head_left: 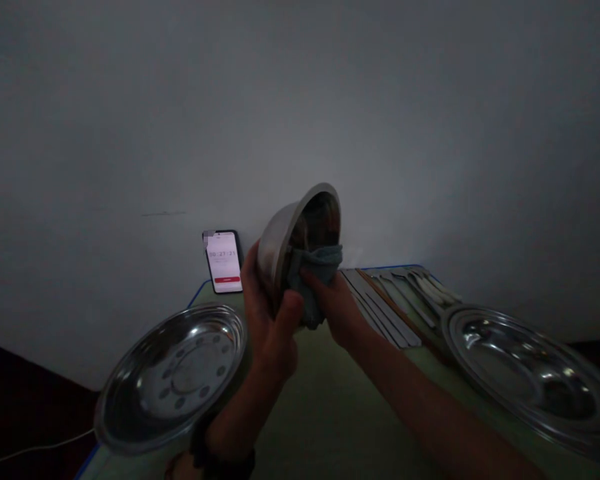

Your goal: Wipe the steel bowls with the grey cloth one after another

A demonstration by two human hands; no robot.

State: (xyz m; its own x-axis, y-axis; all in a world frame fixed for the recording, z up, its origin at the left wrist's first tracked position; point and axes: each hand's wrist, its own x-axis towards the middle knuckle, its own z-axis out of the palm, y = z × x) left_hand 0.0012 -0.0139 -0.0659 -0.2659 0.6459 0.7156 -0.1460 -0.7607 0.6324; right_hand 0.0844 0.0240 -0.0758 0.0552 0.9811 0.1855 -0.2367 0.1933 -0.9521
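A metal bowl (pixel 276 241) is held up above the table, tilted on its side with its opening toward the right. My left hand (pixel 270 327) grips it from the left and below, thumb near the rim and fingers behind the outer wall. In my right hand (pixel 337 303) is a folded grey-green cloth (pixel 325 261), pressed against the bowl's rim and lower inside. The fingertips under the cloth are partly hidden.
A round metal tray (pixel 111 407) lies at the left, another metal dish (pixel 463 360) at the right. Chopsticks (pixel 380 310) and several spoons or forks (pixel 425 283) lie at the back right. A phone (pixel 224 263) showing a timer leans on the wall (pixel 300 100). The table (pixel 325 413) is green.
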